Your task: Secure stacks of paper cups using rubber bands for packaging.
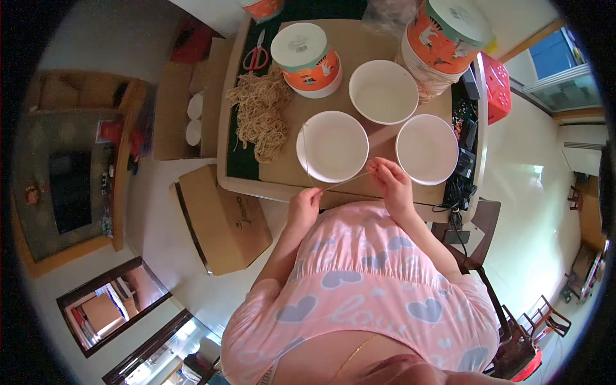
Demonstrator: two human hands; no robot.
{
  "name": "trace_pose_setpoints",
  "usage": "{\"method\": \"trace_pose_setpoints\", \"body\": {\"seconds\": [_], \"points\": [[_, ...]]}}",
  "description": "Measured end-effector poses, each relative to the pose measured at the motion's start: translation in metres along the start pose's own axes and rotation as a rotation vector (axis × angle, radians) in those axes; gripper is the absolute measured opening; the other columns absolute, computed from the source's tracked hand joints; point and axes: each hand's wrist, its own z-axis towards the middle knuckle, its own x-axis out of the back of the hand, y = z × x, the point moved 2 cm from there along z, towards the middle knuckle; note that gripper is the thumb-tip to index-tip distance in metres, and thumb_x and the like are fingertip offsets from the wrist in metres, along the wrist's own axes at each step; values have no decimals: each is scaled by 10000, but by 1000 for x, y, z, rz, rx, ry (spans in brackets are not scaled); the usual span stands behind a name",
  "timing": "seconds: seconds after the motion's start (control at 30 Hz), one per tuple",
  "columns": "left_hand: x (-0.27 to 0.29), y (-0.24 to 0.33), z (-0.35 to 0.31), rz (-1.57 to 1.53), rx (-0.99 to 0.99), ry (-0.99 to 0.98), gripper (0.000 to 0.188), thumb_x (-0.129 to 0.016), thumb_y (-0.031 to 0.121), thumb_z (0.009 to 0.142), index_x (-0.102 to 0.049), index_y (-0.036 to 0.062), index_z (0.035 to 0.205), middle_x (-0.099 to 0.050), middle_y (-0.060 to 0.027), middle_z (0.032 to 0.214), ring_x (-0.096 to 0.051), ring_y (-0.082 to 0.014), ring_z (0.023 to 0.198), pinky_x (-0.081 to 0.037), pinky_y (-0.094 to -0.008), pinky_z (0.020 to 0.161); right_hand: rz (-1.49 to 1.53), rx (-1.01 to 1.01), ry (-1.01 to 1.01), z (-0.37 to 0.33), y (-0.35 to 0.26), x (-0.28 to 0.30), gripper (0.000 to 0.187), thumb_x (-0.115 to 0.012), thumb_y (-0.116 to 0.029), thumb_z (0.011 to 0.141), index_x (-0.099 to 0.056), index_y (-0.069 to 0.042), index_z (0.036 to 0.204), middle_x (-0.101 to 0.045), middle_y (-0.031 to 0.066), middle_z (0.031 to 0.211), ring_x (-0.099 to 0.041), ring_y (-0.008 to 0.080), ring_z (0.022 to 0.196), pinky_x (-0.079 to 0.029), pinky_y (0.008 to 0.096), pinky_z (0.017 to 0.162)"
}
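A thin beige string (347,182) is stretched between my two hands at the near edge of the table. My left hand (305,206) pinches it at one end, and a loose length runs up from there over a white paper bucket (333,146). Slightly higher and to the right, my right hand (392,185) pinches the other part of the string. Two more open white buckets stand beyond: one at the middle (384,92), one at the right (427,149). A tangled heap of beige string (260,114) lies on the table's left side.
Red-handled scissors (256,54) lie behind the string heap. An orange-patterned bucket (307,61) stands upside down, and a taller stack (444,38) rises at the back right. Black cables (457,192) cover the right edge. A cardboard box (223,218) sits left, below the table.
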Motion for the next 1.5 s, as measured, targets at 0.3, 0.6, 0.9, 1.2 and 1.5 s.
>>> {"method": "trace_pose_setpoints", "body": {"seconds": [0.3, 0.6, 0.9, 1.2, 1.5], "points": [[13, 83, 22, -105, -67, 80, 160, -643, 150, 796, -650, 48, 920, -645, -138, 799, -632, -312, 730, -497, -395, 679, -194, 50, -71, -15, -25, -9, 94, -452, -48, 912, -450, -99, 991, -407, -26, 694, -357, 55, 571, -272, 187, 505], [-12, 89, 65, -46, -153, 18, 130, -621, 36, 747, -607, 24, 875, -651, -135, 788, -647, -273, 703, -502, -369, 644, -486, 145, -160, 21, 6, 1, 123, -564, -92, 891, -515, -5, 964, -631, 48, 797, -560, 91, 739, -464, 234, 643], [3, 61, 80, -434, -82, -97, 89, -624, 19, 780, -578, -13, 850, -636, -38, 744, -605, -95, 669, -479, -235, 607, -577, 211, -198, 54, 12, -29, 133, -613, -114, 858, -561, 1, 898, -575, 25, 711, -504, 72, 655, -439, 239, 596], [1, 74, 79, -389, -25, -52, 141, -630, 15, 761, -585, -12, 892, -632, -35, 751, -585, -89, 660, -479, -244, 610, -732, 386, -221, 43, 5, -35, 92, -615, -84, 839, -592, -14, 895, -598, 70, 771, -563, 135, 685, -476, 275, 618], [-12, 88, 77, -189, -65, 59, 149, -668, 13, 716, -609, -3, 852, -642, -63, 734, -591, -121, 638, -482, -273, 607, -1137, 1082, -288, 34, -21, -40, 240, -664, -66, 689, -663, -90, 928, -592, 55, 828, -557, 235, 713, -484, 344, 583]]}}
